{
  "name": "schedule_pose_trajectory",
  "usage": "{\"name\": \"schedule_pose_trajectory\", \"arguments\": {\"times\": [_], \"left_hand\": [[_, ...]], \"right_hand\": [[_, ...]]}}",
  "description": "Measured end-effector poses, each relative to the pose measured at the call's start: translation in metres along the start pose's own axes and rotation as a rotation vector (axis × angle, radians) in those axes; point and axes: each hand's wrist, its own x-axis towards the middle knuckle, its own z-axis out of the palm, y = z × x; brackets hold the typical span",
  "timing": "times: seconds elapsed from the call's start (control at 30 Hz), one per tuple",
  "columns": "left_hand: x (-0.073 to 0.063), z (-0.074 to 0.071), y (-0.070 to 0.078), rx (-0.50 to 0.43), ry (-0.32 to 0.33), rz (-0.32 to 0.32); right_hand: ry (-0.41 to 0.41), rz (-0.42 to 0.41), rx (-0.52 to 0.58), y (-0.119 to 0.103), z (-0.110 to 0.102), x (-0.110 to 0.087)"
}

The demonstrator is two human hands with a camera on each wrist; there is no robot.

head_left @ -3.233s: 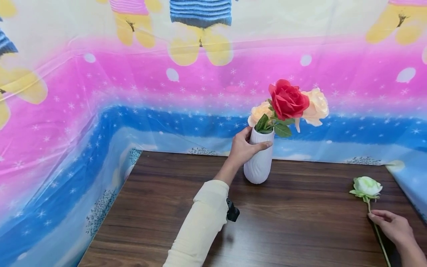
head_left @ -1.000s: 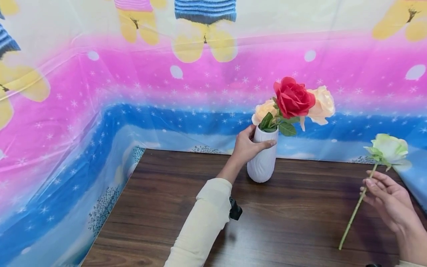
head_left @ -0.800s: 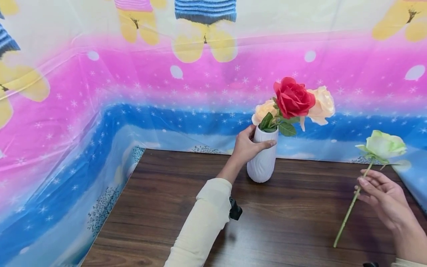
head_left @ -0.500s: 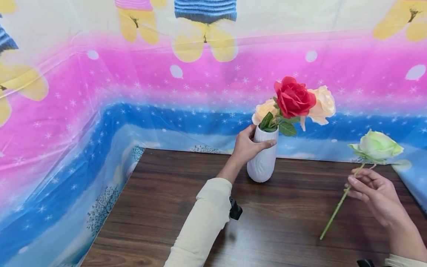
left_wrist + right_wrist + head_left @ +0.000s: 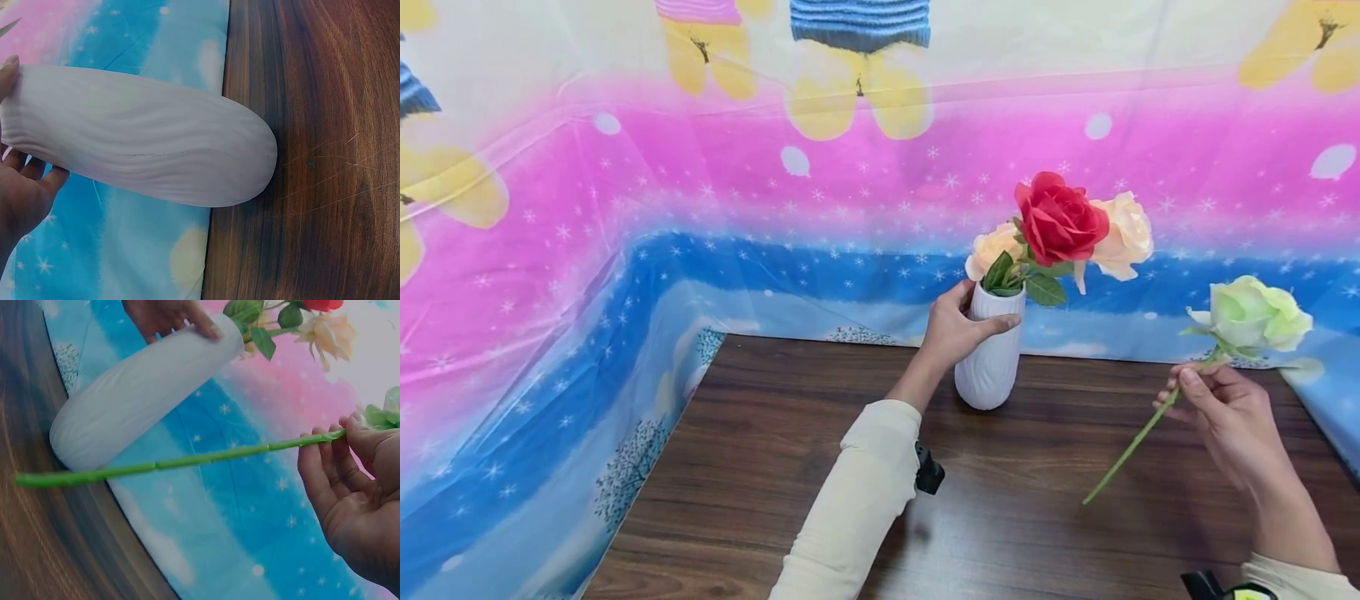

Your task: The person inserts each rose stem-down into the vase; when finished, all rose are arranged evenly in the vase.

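A white ribbed vase [image 5: 988, 367] stands on the brown wooden table near its back edge. My left hand [image 5: 953, 329] grips the vase near its mouth, thumb across the front. In the vase are a red rose [image 5: 1060, 218] and two peach roses [image 5: 1123, 236], with green leaves around the mouth. To the right, my right hand [image 5: 1232, 417] pinches a pale green rose [image 5: 1258, 315] high on its stem, just below the bloom. Its bare stem slants down to the left above the table. In the right wrist view that green stem [image 5: 212, 456] crosses in front of the vase's base.
The dark wood table [image 5: 820, 467] reaches back to a patterned cloth [image 5: 820, 275] that hangs behind and along the left side. A black wrist camera [image 5: 928, 469] sits on the left sleeve; another shows at the right wrist.
My right hand has lifted the green rose off the table and carried it left, its stem now tilted with the lower end toward the vase. The left hand keeps its hold on the vase.
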Motion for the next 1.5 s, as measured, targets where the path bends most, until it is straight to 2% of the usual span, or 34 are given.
{"name": "schedule_pose_trajectory", "arguments": {"times": [0.17,0.33,0.47,0.63,0.8,1.03,1.27,1.5], "left_hand": [[0.001,0.0,0.0,-0.003,0.003,0.001],[0.0,0.0,0.0,-0.01,0.0,-0.002],[0.0,0.0,0.0,-0.013,-0.006,0.005],[0.0,0.0,-0.001,-0.009,-0.006,0.011],[0.0,0.0,-0.001,-0.01,-0.008,0.007],[0.0,0.0,-0.001,-0.008,-0.003,0.004],[0.0,-0.001,-0.001,0.004,-0.004,0.0],[0.0,0.0,0.0,-0.005,-0.007,0.007]], "right_hand": [[0.028,-0.132,0.016,-0.004,0.015,0.007],[0.085,-0.302,0.184,-0.005,0.029,0.016],[0.149,-0.383,0.318,-0.007,0.041,0.025],[0.197,-0.418,0.38,-0.012,0.052,0.036],[0.217,-0.433,0.396,-0.018,0.062,0.045],[0.18,-0.452,0.458,-0.023,0.072,0.057],[0.252,-0.454,0.513,-0.028,0.086,0.066],[0.323,-0.496,0.509,-0.041,0.098,0.078]]}}
